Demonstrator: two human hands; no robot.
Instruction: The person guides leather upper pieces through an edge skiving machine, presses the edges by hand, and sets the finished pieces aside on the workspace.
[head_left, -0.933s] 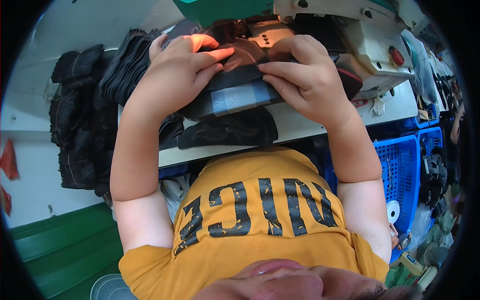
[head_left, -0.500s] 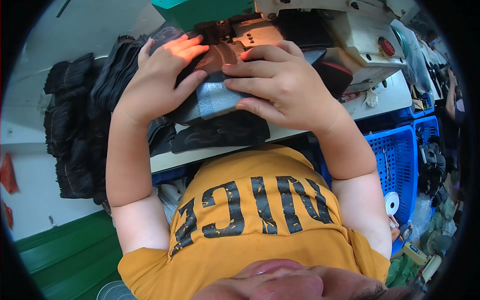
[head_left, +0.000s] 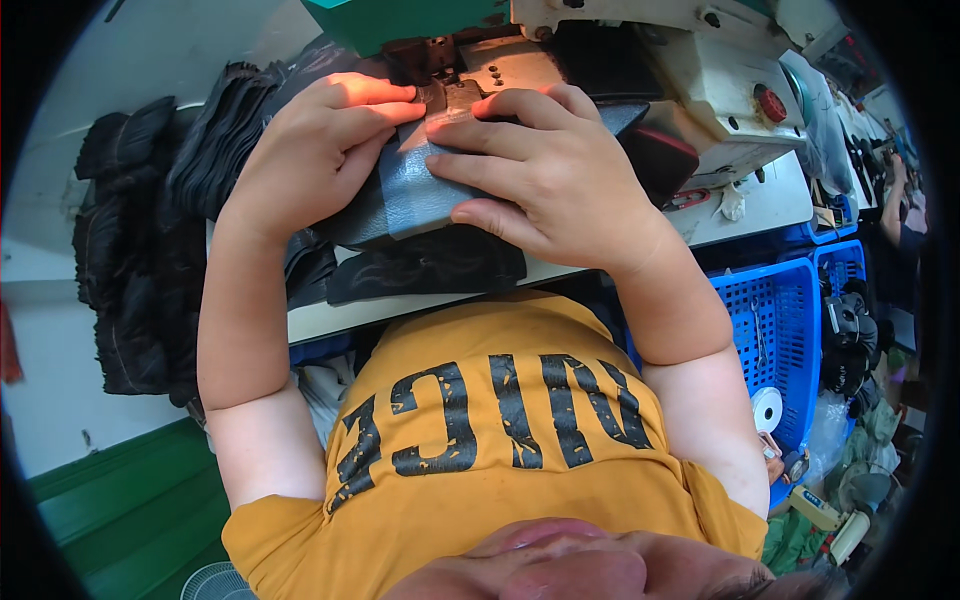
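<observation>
My left hand [head_left: 310, 150] has its fingers drawn together at the left edge of a small dark fabric piece [head_left: 461, 97], lit orange beside the sewing machine's [head_left: 440, 55] needle area. The thumb is tucked low. My right hand [head_left: 550, 165] lies palm down with its fingers spread, the upper fingertips at the piece's right edge and the lower ones on the shiny grey padded surface [head_left: 405, 195]. Much of the piece is hidden under my hands and the machine.
Stacked dark fabric pieces [head_left: 215, 145] and a gathered black bundle [head_left: 130, 250] lie on the left. A flat black piece [head_left: 430, 265] rests at the table's front edge. A red button [head_left: 769, 103] sits on the white machine housing. Blue baskets [head_left: 810, 340] stand at right.
My left fingers, stretched over the fabric before, have drawn together at its edge. The fabric piece has shifted up toward the machine, and less of it shows. My right hand stays spread, slightly further left.
</observation>
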